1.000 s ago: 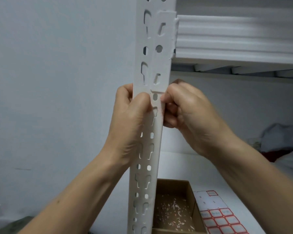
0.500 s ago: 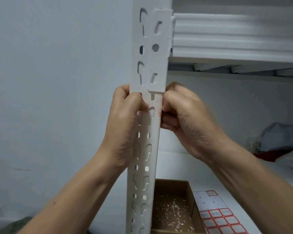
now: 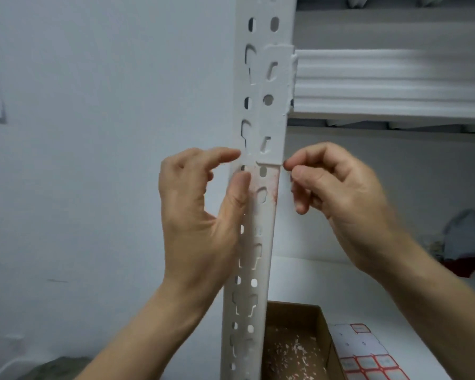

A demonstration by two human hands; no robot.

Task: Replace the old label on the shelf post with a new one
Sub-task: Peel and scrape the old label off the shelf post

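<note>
A white perforated shelf post [image 3: 258, 242] runs up the middle of the view. Just below a bracket joint, a patch of faint pink label residue [image 3: 269, 190] shows on its front face. My left hand [image 3: 200, 215] rests against the post's left side, thumb on the face beside the residue, fingers apart. My right hand [image 3: 337, 185] hovers just right of the post, thumb and forefinger pinched together; whether a scrap is between them cannot be made out. A sheet of new red-bordered labels [image 3: 368, 355] lies on the lower shelf at the bottom right.
A brown cardboard box [image 3: 321, 322] holding several scraps of peeled label stands right of the post's base on the white shelf board [image 3: 327, 281]. A ribbed white shelf beam [image 3: 390, 83] joins the post above. Dark cloth lies at the far right.
Both hands have come off the post's front face and moved apart. The spot they covered now shows pink residue. The view has tilted slightly, with the post a little lower.
</note>
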